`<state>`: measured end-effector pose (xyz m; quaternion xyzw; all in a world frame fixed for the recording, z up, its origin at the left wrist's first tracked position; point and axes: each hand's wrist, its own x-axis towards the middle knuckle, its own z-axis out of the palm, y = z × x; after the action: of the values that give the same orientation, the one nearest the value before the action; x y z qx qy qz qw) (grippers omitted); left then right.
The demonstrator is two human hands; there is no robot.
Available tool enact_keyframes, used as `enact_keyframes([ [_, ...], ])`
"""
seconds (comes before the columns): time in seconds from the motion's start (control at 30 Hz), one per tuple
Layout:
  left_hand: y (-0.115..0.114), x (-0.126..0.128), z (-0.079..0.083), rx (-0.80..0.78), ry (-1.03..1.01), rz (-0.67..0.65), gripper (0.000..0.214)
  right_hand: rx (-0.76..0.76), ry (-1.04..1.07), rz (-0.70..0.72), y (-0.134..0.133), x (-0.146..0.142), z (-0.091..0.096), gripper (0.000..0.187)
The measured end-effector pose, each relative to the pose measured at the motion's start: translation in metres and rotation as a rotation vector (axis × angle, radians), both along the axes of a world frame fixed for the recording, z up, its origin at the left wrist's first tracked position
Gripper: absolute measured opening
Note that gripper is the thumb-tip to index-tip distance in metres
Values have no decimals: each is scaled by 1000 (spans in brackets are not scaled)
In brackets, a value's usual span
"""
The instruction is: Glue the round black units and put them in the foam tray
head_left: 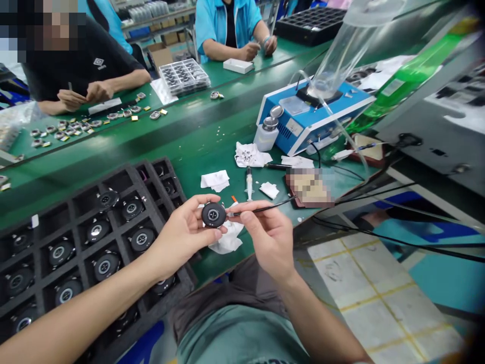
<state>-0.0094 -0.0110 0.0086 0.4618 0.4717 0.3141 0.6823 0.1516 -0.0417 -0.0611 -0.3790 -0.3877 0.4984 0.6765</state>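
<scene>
Left hand [178, 237] raised above the near edge of the green surface [189, 136], left fingers [197, 205] curled and clamped around the rim of a round black disc [213, 214]; small holes around a central ring on its face, any marking too small to read. Right hand [265, 240] just beside it, right fingers [252, 217] pinched together on a slim black-handled tool [265, 209], the fine tip at the disc's edge. Under both hands, crumpled white tissue [227, 241]. To the left, a black foam tray [132, 169] with rows of similar round parts [106, 265] in its compartments. Farther right, a syringe [249, 184] lying on the surface, a silver-capped dispensing bottle [266, 134], and a blue bench machine [314, 119] with white labels, print unreadable. Far right, a green bottle [409, 71], its pale label blurred. Far left, a co-worker's black shirt [79, 68] bearing a white diamond logo, lettering beneath it resembling "umbro".
</scene>
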Motion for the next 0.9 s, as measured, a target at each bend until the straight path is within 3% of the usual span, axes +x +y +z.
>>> enact_keyframes([
  [0.9, -2, 1, -1, -18, -3, 9, 60, 15, -27, -19, 0, 0, -3, 9],
])
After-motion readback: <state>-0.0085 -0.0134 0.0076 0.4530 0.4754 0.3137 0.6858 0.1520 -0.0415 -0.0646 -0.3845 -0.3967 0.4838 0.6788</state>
